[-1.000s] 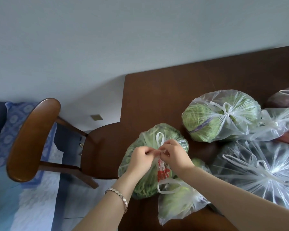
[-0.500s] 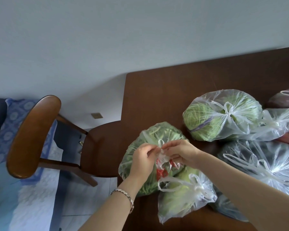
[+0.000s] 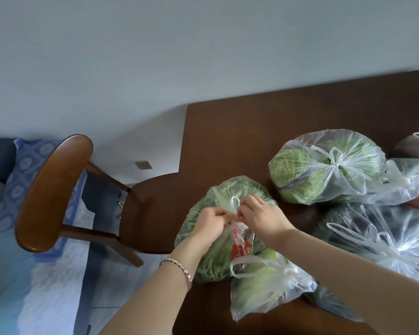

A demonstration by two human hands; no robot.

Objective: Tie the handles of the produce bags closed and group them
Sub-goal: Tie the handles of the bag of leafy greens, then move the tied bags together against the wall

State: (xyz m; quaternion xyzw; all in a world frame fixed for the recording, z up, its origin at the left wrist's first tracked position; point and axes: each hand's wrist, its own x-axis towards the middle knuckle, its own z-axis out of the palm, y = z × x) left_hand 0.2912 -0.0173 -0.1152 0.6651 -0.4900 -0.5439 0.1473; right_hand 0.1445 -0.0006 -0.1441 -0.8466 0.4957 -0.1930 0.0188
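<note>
- At far left, off the table, a brown curved-back wooden chair (image 3: 82, 201) stands on the floor, its seat tucked against the table's near-left corner; it plays no part in the work.
- The left hand (image 3: 211, 223), a thin metal bracelet (image 3: 179, 270) on its wrist, has its fingers curled shut, pinching the thin plastic handle of the bag in work.
- That bag, a clear plastic bag with red print holding green leafy vegetables (image 3: 218, 228), sits on the dark brown wooden table (image 3: 252, 131) near its left edge, directly under both hands; one white handle loop (image 3: 235, 201) stands up between the two hands.
- The right hand (image 3: 264, 218) meets the left over the bag's mouth, fingertips closed on the other handle strand; the two hands touch or nearly touch.
- Judged from this, the step in hand is knotting this bag's handles, and the knot does not look finished. The next move calls for drawing the strands apart to cinch the knot without tearing the film.
- Just in front of that bag, touching it, lies a small clear bag of pale green vegetable with knotted handles (image 3: 266, 288).
- Further right, a clear bag holding a round green cabbage (image 3: 324, 168) is already tied.
- At right, a large crinkled clear bag with dark contents (image 3: 382, 238) is tied too, with more bags just beyond it; these lie close together, so grouping will likely mean sliding the left bag over to them.
</note>
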